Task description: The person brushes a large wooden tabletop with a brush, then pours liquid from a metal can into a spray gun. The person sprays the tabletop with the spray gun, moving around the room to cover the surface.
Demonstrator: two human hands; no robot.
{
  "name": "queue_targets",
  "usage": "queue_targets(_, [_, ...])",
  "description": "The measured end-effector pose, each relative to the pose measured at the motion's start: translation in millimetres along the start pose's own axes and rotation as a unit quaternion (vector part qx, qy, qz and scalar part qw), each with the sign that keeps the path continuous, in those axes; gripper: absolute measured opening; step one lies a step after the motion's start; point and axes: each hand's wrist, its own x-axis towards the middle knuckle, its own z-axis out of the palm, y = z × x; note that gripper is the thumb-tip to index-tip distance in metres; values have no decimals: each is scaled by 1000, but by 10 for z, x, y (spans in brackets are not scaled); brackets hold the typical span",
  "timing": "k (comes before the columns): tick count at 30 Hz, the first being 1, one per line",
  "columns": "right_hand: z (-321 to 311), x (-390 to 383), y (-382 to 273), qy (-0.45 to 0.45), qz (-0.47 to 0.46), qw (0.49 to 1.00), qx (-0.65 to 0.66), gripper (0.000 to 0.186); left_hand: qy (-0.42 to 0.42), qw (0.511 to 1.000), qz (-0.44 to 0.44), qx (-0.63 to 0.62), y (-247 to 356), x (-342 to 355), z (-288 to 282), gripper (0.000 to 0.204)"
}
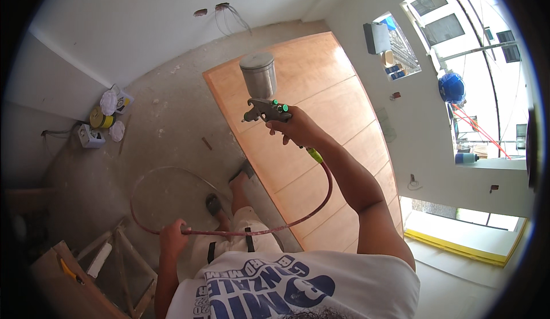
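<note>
Above the wooden door panel (pixel 321 141): spray gun (pixel 264 104) with metal cup, right hand (pixel 295 129) wrapped tight round its grip. Left of panel, low: left hand (pixel 173 236) closed around red air hose (pixel 258 230), hose looping over concrete floor (pixel 166 124) beside panel.

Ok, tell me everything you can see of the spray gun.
The spray gun is dark metal with green knobs and a shiny silver cup upright on top. The right hand grips its handle, holding it above the wooden door panel, nozzle pointing left. A dark red hose runs from its yellow-green fitting to the left hand.
</note>
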Motion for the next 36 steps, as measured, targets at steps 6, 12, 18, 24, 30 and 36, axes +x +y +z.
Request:
queue_targets(6, [-566,-49,267,109,26,994,-19,33,-19,999,31,0,511,357,-42,27])
queue_targets(12, [-1731,270,886,251,20,967,-40,45,-73,995,65,24,1348,946,-76,26])
queue_targets(18, [-2952,699,1545,373,-4,921,-110,45,-96,987,127,-20,2191,1441,-164,24])
queue_targets(24, [-3875,1087,2155,480,-22,854,-200,47,-87,976,193,-57,2807,1688,-197,21])
queue_targets(30, [-3906,974,2097,515,13,820,-250,45,-84,975,197,-56,2827,1678,-172,23])
queue_targets(36, [-3149,441,1812,401,-25,905,-139,42,-60,985,160,-16,2180,1321,-53,26])
